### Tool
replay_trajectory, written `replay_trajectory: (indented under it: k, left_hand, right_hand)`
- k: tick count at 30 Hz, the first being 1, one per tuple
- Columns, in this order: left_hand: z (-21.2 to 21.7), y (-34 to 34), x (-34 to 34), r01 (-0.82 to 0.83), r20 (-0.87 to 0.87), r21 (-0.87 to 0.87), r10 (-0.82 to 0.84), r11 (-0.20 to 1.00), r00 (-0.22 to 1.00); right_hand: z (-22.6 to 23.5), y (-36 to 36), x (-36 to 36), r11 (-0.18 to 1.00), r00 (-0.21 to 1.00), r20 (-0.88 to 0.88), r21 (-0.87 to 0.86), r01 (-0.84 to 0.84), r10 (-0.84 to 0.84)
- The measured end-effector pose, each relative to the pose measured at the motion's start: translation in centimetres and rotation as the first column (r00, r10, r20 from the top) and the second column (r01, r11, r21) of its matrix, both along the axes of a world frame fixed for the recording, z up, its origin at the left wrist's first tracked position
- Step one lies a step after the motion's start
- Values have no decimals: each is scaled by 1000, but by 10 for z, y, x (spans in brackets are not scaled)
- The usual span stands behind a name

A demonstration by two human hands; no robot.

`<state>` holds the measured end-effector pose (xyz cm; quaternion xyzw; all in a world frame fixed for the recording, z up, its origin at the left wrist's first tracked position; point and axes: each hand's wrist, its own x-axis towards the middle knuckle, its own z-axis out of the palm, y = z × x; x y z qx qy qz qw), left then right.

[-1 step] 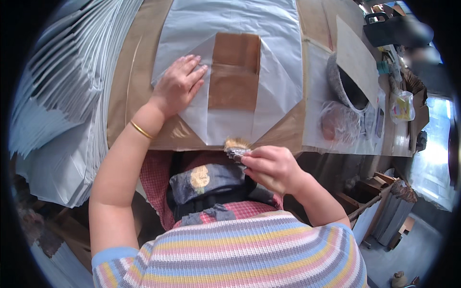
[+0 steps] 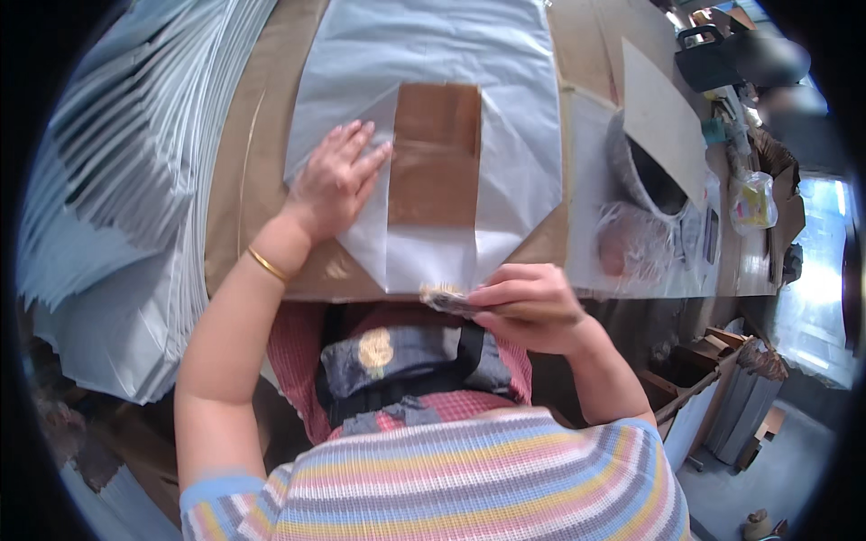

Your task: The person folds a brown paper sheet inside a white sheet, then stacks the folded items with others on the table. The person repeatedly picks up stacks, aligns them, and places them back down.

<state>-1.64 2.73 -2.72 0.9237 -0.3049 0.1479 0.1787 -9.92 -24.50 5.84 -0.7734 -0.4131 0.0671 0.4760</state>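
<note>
A large white paper sack [image 2: 424,45] lies across the table. Its near end is opened out into folded triangular flaps, with a brown inner panel [image 2: 435,185] showing in the middle. My left hand [image 2: 338,180] rests on the left flap with its fingers spread, the tips reaching the brown panel's left side. At the near flap's front edge, my right hand [image 2: 534,307] grips a brush [image 2: 442,298] with pale bristles and a dark, shiny-looking neck. The brush points left, its bristles at or very close to the flap's edge; I cannot tell whether they touch it.
A thick stack of white paper sacks [image 2: 135,198] fans out on the left. To the right stand a grey round container [image 2: 622,158] under a pale board [image 2: 663,117] and a clear plastic bag [image 2: 631,243]. Brown paper [image 2: 248,180] covers the table. Wooden boxes [image 2: 677,379] stand lower right.
The brush has swung from pointing up and away to lying nearly level, pointing left. My left hand stays on the flap. The whole view has shifted slightly.
</note>
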Motion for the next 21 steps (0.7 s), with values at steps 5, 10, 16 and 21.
replay_trajectory:
  k: [5, 10, 16, 21]
  left_hand:
    - [8, 1, 1, -16, -47, 62, 19, 998, 999]
    - [15, -3, 3, -8, -97, 83, 16, 997, 995]
    - [19, -3, 4, 4, -97, 65, 2, 998, 995]
    - [11, 2, 2, -97, -134, -198, 71, 975, 988]
  right_hand:
    - [16, -28, 82, 803, 775, -385, 127, 583, -502]
    - [-30, -18, 149, 764, 688, -387, -71, 642, -614]
    - [-43, -6, 191, 778, 778, -16, -49, 627, -628]
    - [-22, 37, 156, 824, 825, 54, 115, 554, -562]
